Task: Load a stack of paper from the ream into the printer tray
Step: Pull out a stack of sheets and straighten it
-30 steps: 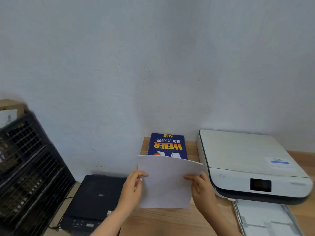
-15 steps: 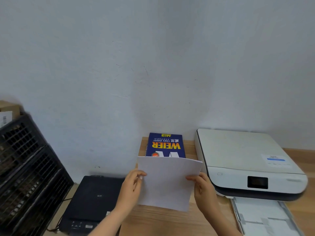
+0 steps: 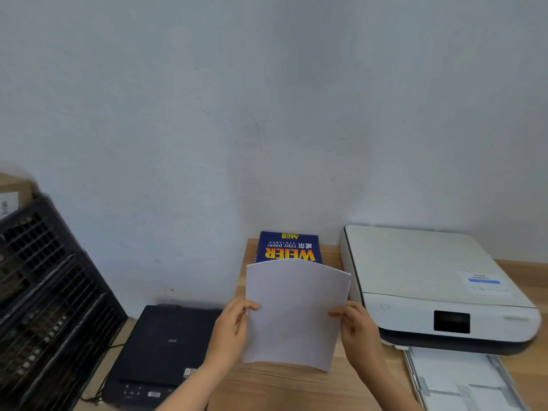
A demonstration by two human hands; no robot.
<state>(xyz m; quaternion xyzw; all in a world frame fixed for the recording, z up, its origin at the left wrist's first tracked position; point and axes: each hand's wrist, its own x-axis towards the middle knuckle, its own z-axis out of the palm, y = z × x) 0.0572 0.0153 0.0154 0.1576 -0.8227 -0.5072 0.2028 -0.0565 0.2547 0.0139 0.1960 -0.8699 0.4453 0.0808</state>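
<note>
I have the paper stack (image 3: 295,314) pinched at its side edges, left hand (image 3: 229,332) and right hand (image 3: 358,332). It bows, so it is light and floppy, probably thin; I'd support it underneath toward the printer tray (image 3: 415,378).

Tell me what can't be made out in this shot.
- Ream, head view: its near half is hidden behind the held paper.
- Printer tray: cut off by the bottom edge.
- Printer label text: too blurred to read.
- Sheet count: paper edges too thin to tell.

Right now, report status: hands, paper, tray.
Left hand and right hand both gripping paper stack, upright over the desk. Printer tray pulled out, to the right. Nothing between.
</note>
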